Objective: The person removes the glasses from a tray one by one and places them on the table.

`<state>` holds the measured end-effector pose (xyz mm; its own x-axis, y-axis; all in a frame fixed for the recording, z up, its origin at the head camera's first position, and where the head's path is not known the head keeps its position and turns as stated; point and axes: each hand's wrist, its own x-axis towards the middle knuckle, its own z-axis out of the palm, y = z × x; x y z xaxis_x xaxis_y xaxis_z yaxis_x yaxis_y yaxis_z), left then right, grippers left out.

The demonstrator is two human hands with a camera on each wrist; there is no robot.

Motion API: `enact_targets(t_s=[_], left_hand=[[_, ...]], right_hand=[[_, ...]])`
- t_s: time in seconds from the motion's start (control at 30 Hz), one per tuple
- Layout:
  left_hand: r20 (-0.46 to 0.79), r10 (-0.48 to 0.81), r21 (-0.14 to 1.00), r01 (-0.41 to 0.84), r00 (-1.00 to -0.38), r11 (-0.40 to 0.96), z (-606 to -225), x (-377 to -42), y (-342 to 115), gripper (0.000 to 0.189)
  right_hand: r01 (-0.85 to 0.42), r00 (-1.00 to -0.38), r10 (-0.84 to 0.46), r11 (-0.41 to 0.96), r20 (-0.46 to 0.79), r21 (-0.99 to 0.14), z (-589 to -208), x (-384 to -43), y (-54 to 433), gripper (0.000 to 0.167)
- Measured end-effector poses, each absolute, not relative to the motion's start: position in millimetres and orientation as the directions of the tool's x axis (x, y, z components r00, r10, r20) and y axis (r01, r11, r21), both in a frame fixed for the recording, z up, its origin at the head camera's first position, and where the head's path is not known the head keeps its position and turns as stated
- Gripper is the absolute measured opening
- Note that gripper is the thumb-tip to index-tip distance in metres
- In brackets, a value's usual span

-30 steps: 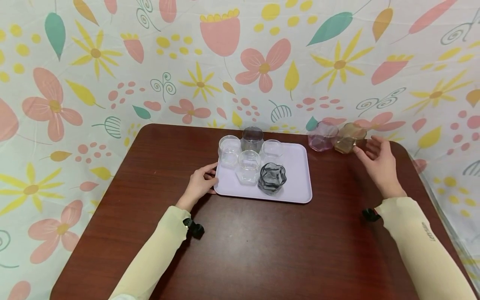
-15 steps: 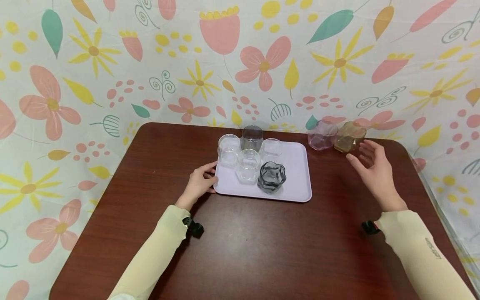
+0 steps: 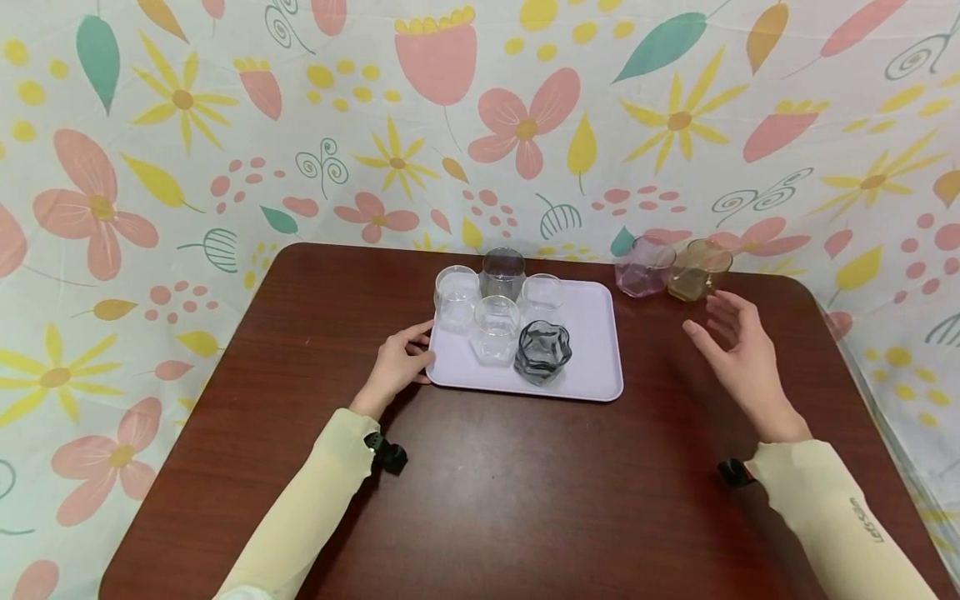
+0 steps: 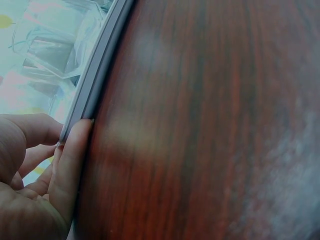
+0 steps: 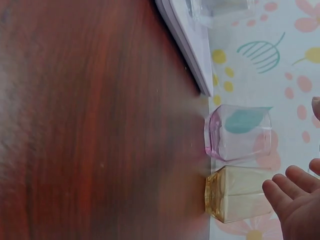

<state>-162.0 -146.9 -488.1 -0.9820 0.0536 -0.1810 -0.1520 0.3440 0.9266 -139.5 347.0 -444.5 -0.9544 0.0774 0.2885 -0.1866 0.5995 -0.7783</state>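
My left hand (image 3: 397,362) pinches the left edge of a pale lilac tray (image 3: 592,350), near its front corner, between thumb and fingers. On the tray stand several glasses: a clear glass (image 3: 457,298) at the left, a smoky grey glass (image 3: 503,273) at the back, two more clear ones, and a dark grey wavy glass (image 3: 542,353) at the front. My right hand (image 3: 738,358) is held with its fingers spread and holds nothing. Just beyond it, apart from the fingers, an amber glass (image 3: 699,271) stands upright beside a pink glass (image 3: 645,268).
A dark reddish-brown table (image 3: 495,500) carries everything. Behind its far edge hangs a white cloth (image 3: 637,50) printed with flowers and leaves. The pink and amber glasses stand close to that cloth, to the right of the tray.
My right hand has drawn back from the amber glass toward me, and its fingers have spread. The left hand still grips the tray, and the glasses stay where they were.
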Motion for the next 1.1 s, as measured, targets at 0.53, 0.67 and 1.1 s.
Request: enact_targets(t_s=[0.53,0.67,1.1], left_hand=[[-0.192,0.057,0.926,-0.162,-0.980,0.340,-488,-162,-147,0.061],[-0.193,0.061,0.926,-0.161,-0.979,0.341,-489,-162,-147,0.061],[-0.175,0.056,0.927,-0.146,-0.983,0.346,-489,-162,-146,0.061]], right_hand=[[-0.234,-0.947,0.042,0.588,0.318,-0.774,-444,-115,333,0.067],[-0.253,-0.939,0.046,0.582,0.342,-0.773,-445,-112,327,0.066],[-0.293,-0.929,0.016,0.578,0.370,-0.762,-448,-101,311,0.063]])
